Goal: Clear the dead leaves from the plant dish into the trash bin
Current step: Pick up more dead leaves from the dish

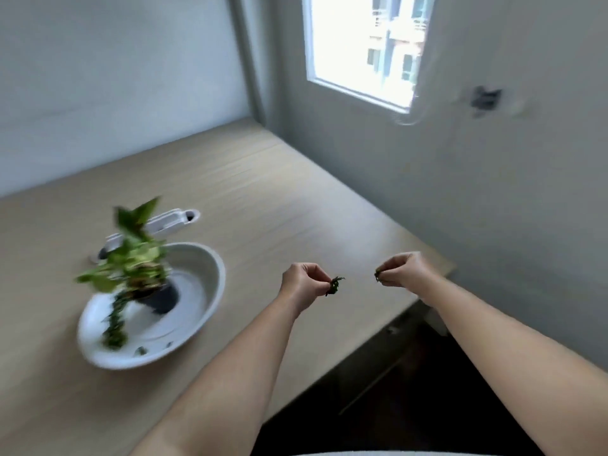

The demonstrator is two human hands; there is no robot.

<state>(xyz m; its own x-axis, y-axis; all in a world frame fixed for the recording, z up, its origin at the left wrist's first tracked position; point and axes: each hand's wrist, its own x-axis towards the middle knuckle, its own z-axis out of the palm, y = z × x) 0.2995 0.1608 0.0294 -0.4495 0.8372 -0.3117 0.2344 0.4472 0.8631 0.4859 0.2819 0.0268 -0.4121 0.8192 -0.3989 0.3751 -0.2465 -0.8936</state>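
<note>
A white oval plant dish (210,284) sits on the left of the table, with a small dark pot and a green leafy plant (131,258) in it. A few small leaf bits (141,350) lie near the dish's front rim. My left hand (304,281) is to the right of the dish, above the table, pinching a small clump of dark leaves (335,286). My right hand (403,269) is near the table's right edge, pinching another bit of dark leaf (378,276). No trash bin is in view. The picture is blurred by motion.
The light wooden table (263,199) stands in a corner against grey walls. A white object (171,220) lies behind the dish. A window (365,47) is in the right wall. Dark floor (411,390) shows past the table's right edge.
</note>
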